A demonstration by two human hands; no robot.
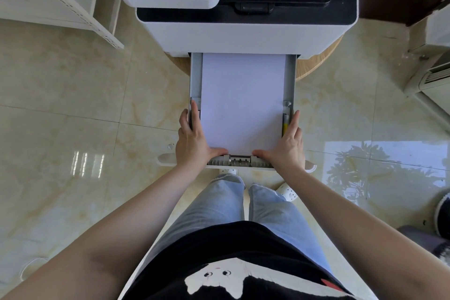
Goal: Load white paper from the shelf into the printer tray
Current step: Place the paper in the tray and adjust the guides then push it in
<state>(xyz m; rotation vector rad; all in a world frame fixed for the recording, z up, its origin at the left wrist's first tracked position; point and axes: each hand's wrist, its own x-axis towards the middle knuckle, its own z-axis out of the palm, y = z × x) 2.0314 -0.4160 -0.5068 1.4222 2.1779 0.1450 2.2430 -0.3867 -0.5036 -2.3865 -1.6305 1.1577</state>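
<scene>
A stack of white paper (242, 102) lies flat inside the grey printer tray (290, 80), which is pulled out from the bottom of the white and black printer (243, 29). My left hand (193, 143) rests on the tray's near left corner, fingers along its left wall, thumb at the paper's near edge. My right hand (288, 145) mirrors it on the near right corner, fingers beside the yellow-marked side guide (285, 124). Both hands grip the tray's sides.
A white metal shelf (60, 0) stands at the far left. The printer sits on a round wooden base (316, 66). A white appliance (433, 68) is at the right. Glossy tiled floor surrounds me; my legs are just below the tray's front.
</scene>
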